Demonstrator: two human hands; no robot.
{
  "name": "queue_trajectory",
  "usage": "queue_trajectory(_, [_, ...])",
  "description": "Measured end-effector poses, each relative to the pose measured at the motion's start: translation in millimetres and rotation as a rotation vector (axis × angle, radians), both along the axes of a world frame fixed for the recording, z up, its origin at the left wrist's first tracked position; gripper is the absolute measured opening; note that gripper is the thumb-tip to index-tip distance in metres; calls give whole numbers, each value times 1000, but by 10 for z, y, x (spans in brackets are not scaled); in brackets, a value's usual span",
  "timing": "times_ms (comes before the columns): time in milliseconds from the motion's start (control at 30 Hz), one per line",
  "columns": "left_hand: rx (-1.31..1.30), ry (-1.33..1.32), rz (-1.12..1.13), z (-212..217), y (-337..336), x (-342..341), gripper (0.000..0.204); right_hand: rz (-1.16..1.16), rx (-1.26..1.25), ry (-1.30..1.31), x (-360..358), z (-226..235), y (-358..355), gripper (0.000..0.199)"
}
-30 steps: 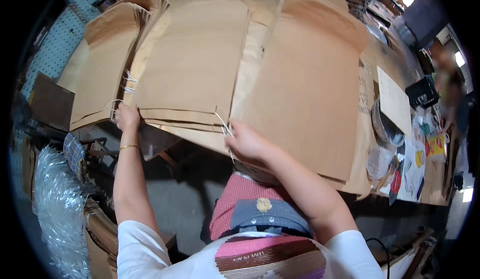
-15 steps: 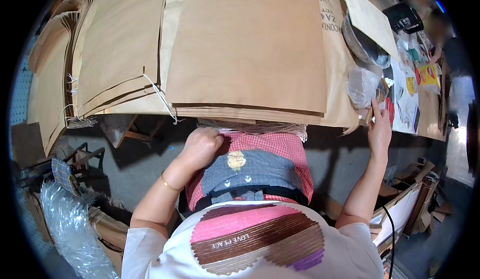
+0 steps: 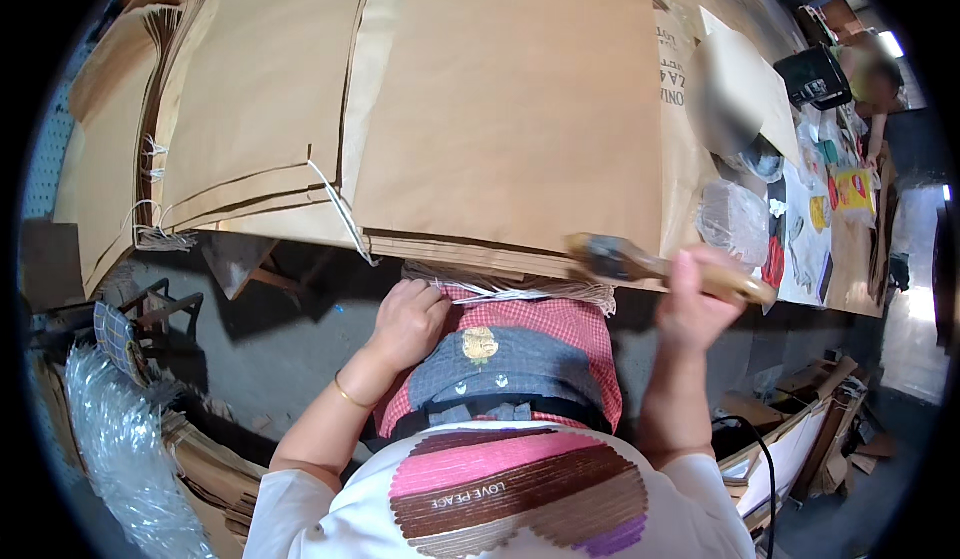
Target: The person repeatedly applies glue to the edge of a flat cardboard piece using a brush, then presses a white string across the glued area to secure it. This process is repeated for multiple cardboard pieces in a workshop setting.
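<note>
Step, by look: brushwork at near edge of paper stack (image 3: 510,109). R hand (image 3: 697,301): fingers clamped on brush (image 3: 642,262), head over stack's near R corner, contact unclear. L hand (image 3: 410,321) curled; grip, can't tell. Next prob. needs level bristles.

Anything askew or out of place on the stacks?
The white string at the near right corner of the middle brown paper stack lies slantwise, its end hanging down, which looks untidy. I see no tears.
</note>
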State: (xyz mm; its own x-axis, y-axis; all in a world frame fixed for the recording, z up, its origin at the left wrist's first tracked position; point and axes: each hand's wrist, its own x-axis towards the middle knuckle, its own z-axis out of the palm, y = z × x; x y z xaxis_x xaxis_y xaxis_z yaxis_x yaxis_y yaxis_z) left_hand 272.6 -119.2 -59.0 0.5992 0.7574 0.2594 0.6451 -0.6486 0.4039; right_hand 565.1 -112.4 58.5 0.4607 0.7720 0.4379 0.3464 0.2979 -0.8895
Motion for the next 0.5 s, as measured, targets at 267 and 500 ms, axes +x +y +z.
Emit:
queue_trajectory(267, [244, 135, 261, 704, 199, -125, 14, 454, -199, 21, -1252, -9, 645, 11])
queue_trajectory(500, [31, 353, 196, 616, 487, -92, 16, 171, -249, -361, -929, -202, 658, 21])
